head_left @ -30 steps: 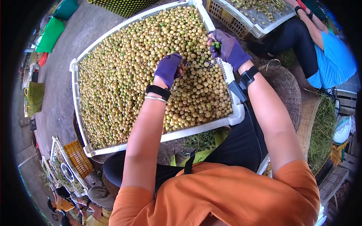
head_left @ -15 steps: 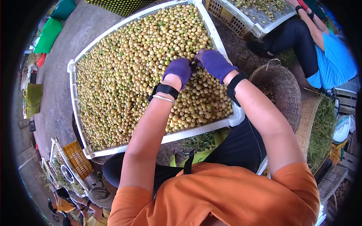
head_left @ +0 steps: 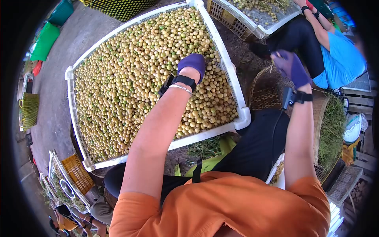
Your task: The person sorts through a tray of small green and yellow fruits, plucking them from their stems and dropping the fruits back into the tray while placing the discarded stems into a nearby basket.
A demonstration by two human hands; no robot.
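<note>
A white-rimmed mesh tray (head_left: pixel 77 130) is heaped with small round yellow-brown fruits (head_left: pixel 130 79), a few of them green. My left hand (head_left: pixel 192 66), in a purple glove, reaches down onto the fruits near the tray's right side; its fingertips are hidden behind the glove. Off the tray to the right, my right hand (head_left: pixel 290 67), also gloved in purple, is raised above a woven basket (head_left: pixel 268 89). Its fingers are bent together around something I cannot make out. Both wrists wear black bands.
A person in blue (head_left: pixel 341 59) sits at the upper right beside another fruit tray (head_left: pixel 262 32). Green stems (head_left: pixel 335 126) lie at the right. An orange crate (head_left: pixel 77 172) stands at the lower left, with people near it. A yellow-black basket (head_left: pixel 118 8) is at the top.
My right hand has moved from the fruits rightward, off the tray and over the woven basket. My left hand stays on the fruits, slightly shifted. The view has shifted a little.
</note>
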